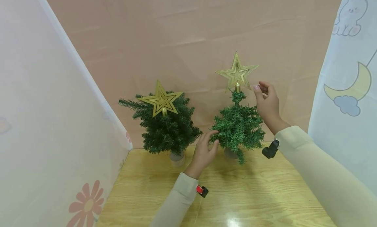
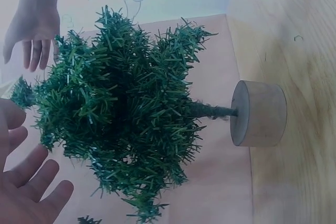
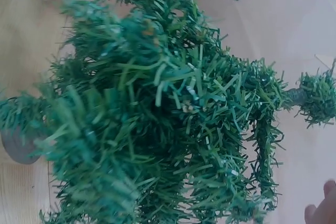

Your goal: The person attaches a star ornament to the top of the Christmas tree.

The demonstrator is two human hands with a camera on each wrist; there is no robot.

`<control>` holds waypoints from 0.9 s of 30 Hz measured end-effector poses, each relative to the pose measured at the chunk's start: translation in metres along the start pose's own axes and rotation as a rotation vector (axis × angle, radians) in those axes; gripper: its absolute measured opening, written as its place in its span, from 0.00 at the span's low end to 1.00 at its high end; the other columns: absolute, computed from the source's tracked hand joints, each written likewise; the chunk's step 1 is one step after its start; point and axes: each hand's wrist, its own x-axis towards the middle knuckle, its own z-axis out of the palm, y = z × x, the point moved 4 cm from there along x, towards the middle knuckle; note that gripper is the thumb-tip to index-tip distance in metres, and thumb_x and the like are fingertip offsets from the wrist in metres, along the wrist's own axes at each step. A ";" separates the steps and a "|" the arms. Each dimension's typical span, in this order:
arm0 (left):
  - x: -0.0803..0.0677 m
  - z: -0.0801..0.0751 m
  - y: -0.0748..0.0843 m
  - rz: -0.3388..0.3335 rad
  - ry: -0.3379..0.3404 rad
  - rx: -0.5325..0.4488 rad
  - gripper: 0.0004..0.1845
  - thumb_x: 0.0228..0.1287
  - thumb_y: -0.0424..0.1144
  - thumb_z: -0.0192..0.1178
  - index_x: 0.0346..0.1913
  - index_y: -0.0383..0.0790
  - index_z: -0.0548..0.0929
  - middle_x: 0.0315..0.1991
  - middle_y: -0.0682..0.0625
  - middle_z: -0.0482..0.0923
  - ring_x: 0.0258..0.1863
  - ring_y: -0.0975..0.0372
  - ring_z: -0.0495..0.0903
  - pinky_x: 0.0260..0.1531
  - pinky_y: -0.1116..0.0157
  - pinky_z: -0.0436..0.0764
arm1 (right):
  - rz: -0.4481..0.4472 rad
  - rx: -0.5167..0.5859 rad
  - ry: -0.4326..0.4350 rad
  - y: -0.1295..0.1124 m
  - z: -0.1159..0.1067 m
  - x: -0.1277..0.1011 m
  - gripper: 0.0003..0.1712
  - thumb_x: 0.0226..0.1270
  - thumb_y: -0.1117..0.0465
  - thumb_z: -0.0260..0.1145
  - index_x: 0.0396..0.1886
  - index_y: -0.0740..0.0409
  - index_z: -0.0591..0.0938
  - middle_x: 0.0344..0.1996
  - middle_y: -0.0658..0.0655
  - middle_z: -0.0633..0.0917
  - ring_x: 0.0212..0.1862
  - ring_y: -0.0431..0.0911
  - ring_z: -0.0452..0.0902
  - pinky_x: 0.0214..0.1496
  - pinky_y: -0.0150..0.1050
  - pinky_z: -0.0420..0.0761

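Two small artificial Christmas trees stand side by side in the head view. The right tree (image 1: 240,125) has bright green tinsel branches and a round base (image 2: 260,114); a gold star topper (image 1: 237,71) sits upright on its tip. Beside that star, just to its right, my right hand (image 1: 269,102) is raised with loosely bent fingers and holds nothing. At the tree's left side, my left hand (image 1: 203,151) has its fingertips right at the branches, fingers relaxed. The left tree (image 1: 168,132) is darker and bears its own gold star topper (image 1: 162,100), leaning back somewhat.
Both trees stand near the back of a wooden table (image 1: 224,200). A pinkish cloth (image 1: 188,40) hangs behind them. Printed white curtains flank the space, the left curtain (image 1: 59,122) with flowers and the right curtain (image 1: 344,129) with a moon and rabbit.
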 end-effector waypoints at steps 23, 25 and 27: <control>-0.043 -0.017 0.001 0.046 -0.042 0.279 0.27 0.66 0.56 0.44 0.66 0.55 0.59 0.66 0.58 0.52 0.66 0.63 0.52 0.60 0.58 0.66 | -0.488 -0.186 -0.103 -0.007 0.006 -0.091 0.37 0.63 0.50 0.59 0.69 0.48 0.57 0.68 0.49 0.52 0.68 0.50 0.45 0.60 0.61 0.53; -0.051 -0.017 0.000 0.045 -0.059 0.302 0.28 0.66 0.58 0.43 0.67 0.57 0.57 0.66 0.58 0.52 0.66 0.64 0.52 0.60 0.58 0.65 | -0.504 -0.223 -0.135 -0.005 0.006 -0.103 0.38 0.62 0.50 0.60 0.70 0.48 0.55 0.69 0.52 0.50 0.68 0.51 0.42 0.60 0.62 0.53; -0.059 -0.019 0.000 0.050 -0.066 0.331 0.28 0.66 0.58 0.42 0.68 0.59 0.55 0.66 0.57 0.52 0.66 0.63 0.52 0.60 0.56 0.64 | -0.512 -0.253 -0.172 -0.004 0.006 -0.117 0.40 0.62 0.49 0.61 0.70 0.49 0.54 0.69 0.53 0.48 0.69 0.52 0.40 0.60 0.63 0.52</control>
